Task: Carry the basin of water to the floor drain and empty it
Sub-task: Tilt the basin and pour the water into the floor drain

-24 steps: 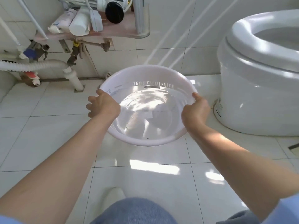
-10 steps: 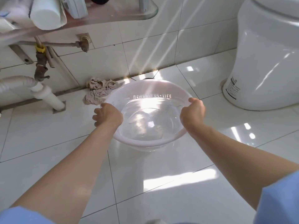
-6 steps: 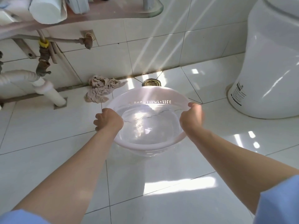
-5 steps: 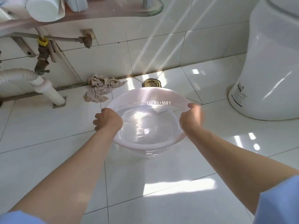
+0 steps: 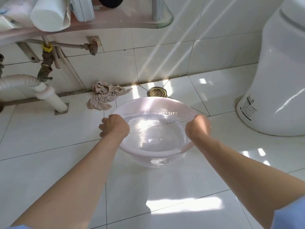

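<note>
A pale translucent plastic basin (image 5: pixel 153 104) holding clear water hangs above the white tiled floor, tipped slightly with its far rim lower. My left hand (image 5: pixel 114 126) grips its left rim and my right hand (image 5: pixel 198 128) grips its right rim. Just beyond the far rim, a round brass floor drain (image 5: pixel 156 92) sits in the floor near the wall. The water still lies inside the basin.
A white toilet (image 5: pixel 277 80) stands at the right. A crumpled beige rag (image 5: pixel 105 96) lies on the floor left of the drain. A white drain pipe (image 5: pixel 49 98) and metal valves (image 5: pixel 45 63) hang under a shelf (image 5: pixel 115 24) with bottles at upper left.
The basin has come lower and nearer the wall, so the drain now shows beyond its far rim. Both hands keep the same hold.
</note>
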A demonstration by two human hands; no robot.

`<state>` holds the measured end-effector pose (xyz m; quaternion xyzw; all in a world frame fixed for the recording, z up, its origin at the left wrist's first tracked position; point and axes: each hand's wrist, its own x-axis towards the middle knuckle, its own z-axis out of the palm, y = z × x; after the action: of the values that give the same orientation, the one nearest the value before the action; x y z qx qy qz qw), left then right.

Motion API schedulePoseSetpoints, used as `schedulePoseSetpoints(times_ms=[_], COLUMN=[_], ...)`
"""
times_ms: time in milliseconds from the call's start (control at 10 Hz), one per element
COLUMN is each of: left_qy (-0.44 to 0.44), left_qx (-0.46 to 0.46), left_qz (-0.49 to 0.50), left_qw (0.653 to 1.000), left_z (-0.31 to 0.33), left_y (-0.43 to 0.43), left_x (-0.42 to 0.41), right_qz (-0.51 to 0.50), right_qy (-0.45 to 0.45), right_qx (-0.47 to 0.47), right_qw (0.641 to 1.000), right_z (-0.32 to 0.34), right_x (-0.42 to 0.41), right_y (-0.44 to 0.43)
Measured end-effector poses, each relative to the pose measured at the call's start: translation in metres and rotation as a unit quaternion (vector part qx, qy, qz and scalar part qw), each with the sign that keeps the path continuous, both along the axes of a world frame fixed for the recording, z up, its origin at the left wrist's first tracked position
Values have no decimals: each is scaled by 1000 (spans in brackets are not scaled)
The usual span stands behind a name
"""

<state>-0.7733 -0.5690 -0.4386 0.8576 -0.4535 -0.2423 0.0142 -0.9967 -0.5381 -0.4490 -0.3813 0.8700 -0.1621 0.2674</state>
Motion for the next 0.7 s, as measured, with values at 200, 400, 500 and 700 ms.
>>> schedulePoseSetpoints(times_ms=[200, 400, 500, 700], left_qy=[25, 72, 113, 175], left_qx=[-40, -133, -184, -232], left_qz=[12, 9, 23, 18], left_qw=[999, 988, 976, 957], left_z=[7, 17, 21, 26], left_y=[5, 9, 12, 19], left_x=[3, 7, 6, 0], right_qz=[36, 39, 32, 39], right_qy=[15, -17, -31, -41], right_qx=[-9, -28, -43, -1], right_qw=[999, 999, 998, 998], right_z=[8, 15, 22, 36], right_x=[2, 6, 9, 12], right_y=[-3, -3, -4, -3])
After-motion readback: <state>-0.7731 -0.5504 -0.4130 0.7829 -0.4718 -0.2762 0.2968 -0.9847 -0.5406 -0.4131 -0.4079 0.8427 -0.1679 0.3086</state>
